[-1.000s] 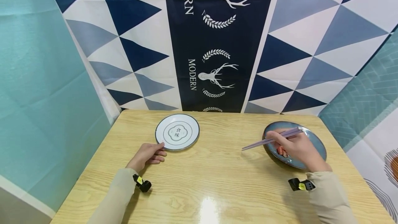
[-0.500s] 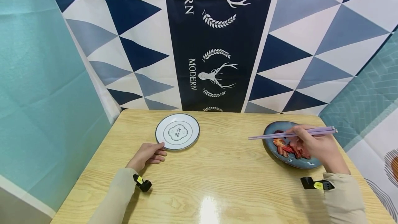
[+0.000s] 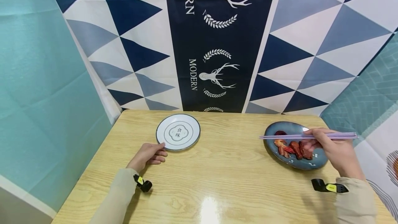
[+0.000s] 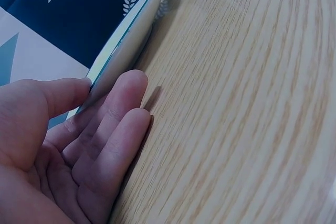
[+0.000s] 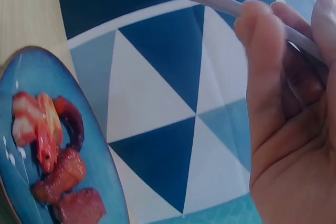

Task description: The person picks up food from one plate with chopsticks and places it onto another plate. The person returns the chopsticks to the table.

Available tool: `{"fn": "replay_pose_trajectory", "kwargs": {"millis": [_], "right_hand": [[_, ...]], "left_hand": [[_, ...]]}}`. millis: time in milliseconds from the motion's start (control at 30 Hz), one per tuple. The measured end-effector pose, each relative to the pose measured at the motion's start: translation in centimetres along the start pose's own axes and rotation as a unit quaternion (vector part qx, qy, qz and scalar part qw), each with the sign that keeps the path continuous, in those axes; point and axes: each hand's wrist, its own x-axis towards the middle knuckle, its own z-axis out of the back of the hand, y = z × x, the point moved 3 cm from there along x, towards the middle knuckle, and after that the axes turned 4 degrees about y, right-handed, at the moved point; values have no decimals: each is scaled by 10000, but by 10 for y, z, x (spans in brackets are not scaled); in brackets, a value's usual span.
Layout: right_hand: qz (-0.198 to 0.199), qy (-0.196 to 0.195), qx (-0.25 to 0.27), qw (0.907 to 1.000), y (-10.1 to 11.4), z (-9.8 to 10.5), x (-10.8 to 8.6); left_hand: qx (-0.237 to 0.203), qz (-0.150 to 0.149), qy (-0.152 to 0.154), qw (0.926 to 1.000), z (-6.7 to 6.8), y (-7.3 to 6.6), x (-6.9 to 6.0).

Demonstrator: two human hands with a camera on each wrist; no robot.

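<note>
At the table's back left lies a white plate (image 3: 192, 130) with a dark rim and printed characters. My left hand (image 3: 147, 156) pinches its near rim; in the left wrist view the thumb is on top and fingers reach under the plate (image 4: 123, 43). My right hand (image 3: 339, 155) holds a pair of light purple chopsticks (image 3: 287, 136) above the right side of a blue plate (image 3: 293, 163). Nothing is between the chopstick tips. On the blue plate sit a shrimp-like piece (image 5: 46, 135), a dark red curved piece (image 5: 72, 121) and glazed brown meat pieces (image 5: 65, 174).
Both plates rest on a light wood table (image 3: 224, 168), with bare wood between them. A patterned cloth (image 3: 217, 44) hangs behind the back edge. A teal cloth (image 3: 46, 96) hangs along the left side.
My right hand and the chopsticks have moved right, uncovering the food on the blue plate. The chopsticks now lie nearly level. My left hand stays on the white plate's rim.
</note>
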Motion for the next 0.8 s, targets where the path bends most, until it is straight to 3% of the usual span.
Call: {"fn": "replay_pose_trajectory", "kwargs": {"millis": [400,633,800], "right_hand": [[-29,-452,170,9988,-6,27,-10],[307,-373,1307,9903,-9,39,-17],[503,-531,1575,9848,-10,47,-21]], "left_hand": [[-8,21,-2,10000,0,1,1],[-19,0,18,10000,0,0,-1],[-12,2,28,10000,0,-1,-3]]}}
